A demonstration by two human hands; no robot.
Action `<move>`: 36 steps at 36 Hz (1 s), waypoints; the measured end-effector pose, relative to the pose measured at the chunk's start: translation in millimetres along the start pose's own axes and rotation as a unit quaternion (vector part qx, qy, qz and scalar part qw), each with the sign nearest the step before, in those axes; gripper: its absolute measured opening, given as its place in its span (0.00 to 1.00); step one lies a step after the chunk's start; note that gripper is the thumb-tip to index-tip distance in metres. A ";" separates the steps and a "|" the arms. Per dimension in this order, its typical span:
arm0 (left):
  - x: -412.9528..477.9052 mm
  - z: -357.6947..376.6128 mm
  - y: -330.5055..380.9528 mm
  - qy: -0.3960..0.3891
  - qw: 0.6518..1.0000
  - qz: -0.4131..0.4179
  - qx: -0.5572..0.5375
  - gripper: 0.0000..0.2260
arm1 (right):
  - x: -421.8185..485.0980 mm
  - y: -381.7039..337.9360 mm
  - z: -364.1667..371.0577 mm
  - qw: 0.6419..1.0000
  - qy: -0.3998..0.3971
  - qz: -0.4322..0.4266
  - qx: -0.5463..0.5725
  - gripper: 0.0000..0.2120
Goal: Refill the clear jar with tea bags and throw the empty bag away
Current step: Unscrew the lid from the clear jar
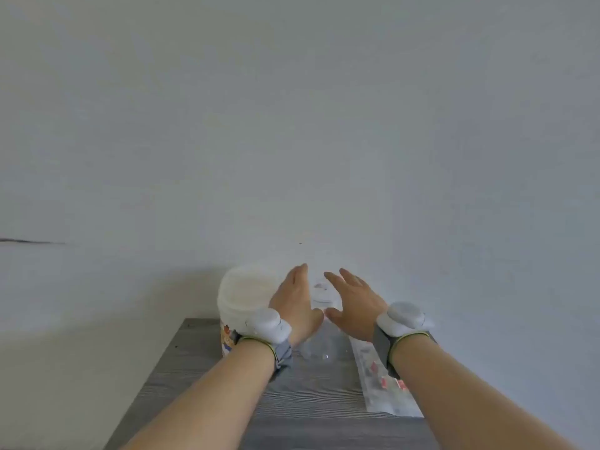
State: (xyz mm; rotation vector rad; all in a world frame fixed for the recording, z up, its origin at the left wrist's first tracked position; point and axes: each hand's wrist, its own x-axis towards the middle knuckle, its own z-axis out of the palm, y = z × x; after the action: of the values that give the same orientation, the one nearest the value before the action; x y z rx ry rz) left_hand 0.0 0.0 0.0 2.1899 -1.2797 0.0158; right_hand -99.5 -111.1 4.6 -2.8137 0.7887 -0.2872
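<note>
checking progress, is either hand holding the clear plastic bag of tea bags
No, the clear plastic bag lies flat on the grey wooden table; left hand and right hand are open.

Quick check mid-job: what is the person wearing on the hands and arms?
No gloves, no sleeves; forearms bare. The left hand has a grey wrist strap with a yellow-green edge, carrying a rounded white device; the right hand wears a matching set. No cables or markings show.

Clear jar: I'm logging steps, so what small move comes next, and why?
Probably close both hands onto the clear jar: the left hand and right hand hover open either side of its top, fingers straight, and the tea-bag packet lies flat on the table.
</note>
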 end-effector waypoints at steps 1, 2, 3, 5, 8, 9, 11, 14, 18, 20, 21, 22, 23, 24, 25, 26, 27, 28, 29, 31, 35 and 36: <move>-1.8 4.2 0.8 -0.009 1.000 -0.005 -0.003 0.38 | 1.1 -0.5 4.1 1.000 -0.008 -0.003 -0.003 0.35; -1.3 10.0 -0.8 -0.009 1.000 -0.014 -0.022 0.38 | 3.1 0.7 6.9 1.000 -0.012 -0.001 -0.005 0.35; -2.7 13.8 -0.3 -0.013 0.999 -0.025 -0.033 0.39 | 3.1 1.7 9.1 1.000 -0.013 0.000 -0.009 0.34; -0.1 27.4 -4.0 -0.027 0.997 -0.059 -0.051 0.39 | 6.7 4.3 18.4 0.999 -0.032 0.002 -0.010 0.33; 5.0 39.8 -13.8 -0.031 0.995 -0.084 -0.049 0.39 | 8.8 7.2 28.5 0.999 -0.036 -0.001 0.000 0.31; 6.4 44.4 -16.9 -0.037 0.994 -0.090 -0.043 0.39 | 9.9 8.4 32.7 1.000 -0.026 0.000 0.005 0.30; 9.5 53.3 -21.3 -0.042 0.994 -0.096 -0.041 0.39 | 12.4 8.9 38.0 1.000 0.000 0.005 0.027 0.28; 11.7 64.4 -25.6 -0.053 0.991 -0.106 -0.055 0.38 | 14.6 7.6 41.9 0.997 0.039 0.011 0.062 0.23; 13.6 74.3 -31.2 -0.047 0.987 -0.119 -0.097 0.40 | 16.6 5.9 40.8 0.995 0.071 0.024 0.059 0.19; 15.0 77.5 -35.9 -0.027 0.985 -0.121 -0.117 0.39 | 14.6 5.1 38.8 0.995 0.083 0.029 0.049 0.17; 16.8 78.5 -38.5 -0.018 0.985 -0.123 -0.123 0.39 | 13.9 4.9 36.7 0.995 0.085 0.028 0.045 0.17; 15.6 78.6 -39.9 -0.013 0.984 -0.125 -0.125 0.39 | 10.7 4.6 35.7 0.995 0.086 0.025 0.043 0.18; 12.8 74.3 -37.7 -0.011 0.984 -0.128 -0.122 0.39 | 7.2 4.2 34.0 0.995 0.085 0.020 0.041 0.19; 7.3 68.6 -33.8 -0.007 0.985 -0.127 -0.119 0.38 | 2.3 3.7 32.9 0.995 0.085 0.016 0.041 0.21; 1.5 62.9 -30.6 -0.005 0.984 -0.130 -0.118 0.37 | -4.2 2.2 30.8 0.996 0.084 0.013 0.040 0.23; -5.0 58.0 -26.5 -0.008 0.984 -0.137 -0.117 0.36 | -10.1 0.7 29.7 0.996 0.085 0.012 0.041 0.24; -7.6 54.3 -24.6 -0.014 0.983 -0.140 -0.116 0.35 | -11.8 -0.4 29.4 0.996 0.082 0.011 0.043 0.26; -15.6 50.2 -19.5 -0.026 0.983 -0.140 -0.114 0.36 | -19.6 -2.3 28.2 0.996 0.077 0.012 0.046 0.28; -22.2 46.6 -14.5 -0.036 0.983 -0.141 -0.112 0.37 | -26.4 -4.4 26.2 0.997 0.068 0.012 0.046 0.30; -36.5 40.8 -5.9 -0.037 0.982 -0.153 -0.109 0.37 | -39.0 -9.6 22.1 0.998 0.045 0.010 0.040 0.34; -61.8 37.7 -1.6 -0.004 0.975 -0.171 -0.142 0.35 | -65.0 -24.1 11.9 0.999 0.029 0.017 0.015 0.36; -69.8 35.0 -0.4 0.000 0.973 -0.172 -0.156 0.35 | -73.2 -28.0 9.6 0.999 0.032 0.017 0.012 0.36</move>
State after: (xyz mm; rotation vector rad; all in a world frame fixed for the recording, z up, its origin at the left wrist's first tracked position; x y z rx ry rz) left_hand -46.7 37.9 -49.7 2.1015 -0.8210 -0.3016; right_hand -144.8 -47.6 -7.3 -2.7781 0.8414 -0.3816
